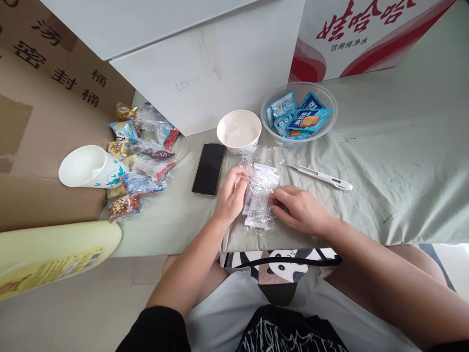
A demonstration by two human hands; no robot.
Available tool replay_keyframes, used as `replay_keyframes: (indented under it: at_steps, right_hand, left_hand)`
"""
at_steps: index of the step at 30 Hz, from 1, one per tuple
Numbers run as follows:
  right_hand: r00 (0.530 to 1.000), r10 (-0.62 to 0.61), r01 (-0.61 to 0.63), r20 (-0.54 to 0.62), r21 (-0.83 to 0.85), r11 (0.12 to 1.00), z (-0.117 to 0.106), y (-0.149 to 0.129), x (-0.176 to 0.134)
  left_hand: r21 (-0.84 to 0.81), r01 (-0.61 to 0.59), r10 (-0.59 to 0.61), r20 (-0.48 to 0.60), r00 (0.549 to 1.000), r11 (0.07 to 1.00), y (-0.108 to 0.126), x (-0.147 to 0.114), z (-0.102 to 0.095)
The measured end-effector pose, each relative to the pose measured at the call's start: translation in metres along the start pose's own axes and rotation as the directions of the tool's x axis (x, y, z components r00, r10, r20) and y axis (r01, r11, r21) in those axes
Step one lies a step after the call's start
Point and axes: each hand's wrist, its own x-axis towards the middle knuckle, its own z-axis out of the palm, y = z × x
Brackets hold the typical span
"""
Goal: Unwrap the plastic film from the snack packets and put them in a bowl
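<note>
A clear plastic bag (259, 198) lies on the cloth in front of me, with white printed packets showing through it. My left hand (233, 191) pinches the bag's upper left edge between thumb and fingers. At the opposite edge, my right hand (302, 209) has its fingers curled and closed on the plastic; its fingertips are partly hidden. Just beyond the bag stands a white paper bowl (240, 129) with some clear plastic inside. A white utility knife (322, 177) rests to the right, and a black phone (208, 168) lies to the left.
A clear plastic bowl (269, 129) at the back holds several blue snack packets (309, 119). Wrapped snacks (142, 183) are piled at left beside a tipped paper cup (88, 168). A cardboard box (54, 122), white box (205, 73) and red-white carton (351, 44) border the cloth-covered surface.
</note>
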Motion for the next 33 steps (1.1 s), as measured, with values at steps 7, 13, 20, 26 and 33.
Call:
replay_keyframes:
  at_steps: [7,13,20,26,33]
  right_hand:
    - [1.0,-0.008,0.008,0.004,-0.021,1.0,0.001,0.0007,-0.0002]
    - [1.0,-0.014,0.015,0.01,-0.046,0.999,0.0013,0.0002,-0.0001]
    - [1.0,-0.01,0.011,0.017,-0.051,0.999,0.0022,0.0007,0.0]
    - [1.0,-0.005,0.006,0.021,-0.05,0.999,0.0031,0.0004,0.0002]
    - [1.0,0.0,0.001,0.014,-0.059,0.998,0.0039,-0.0001,0.0002]
  left_hand:
    - [0.04,0.011,-0.011,0.008,1.0,0.999,-0.0033,-0.0016,0.0002]
    - [0.044,0.007,-0.008,0.026,1.0,0.999,-0.0062,-0.0027,0.0011]
    - [0.036,0.031,-0.033,0.044,0.998,0.999,-0.0019,-0.0019,0.0015]
    - [0.019,0.051,-0.052,0.063,0.997,0.999,-0.0017,-0.0022,0.0019]
    - [0.015,0.044,-0.045,0.077,0.996,0.999,0.0004,-0.0019,0.0018]
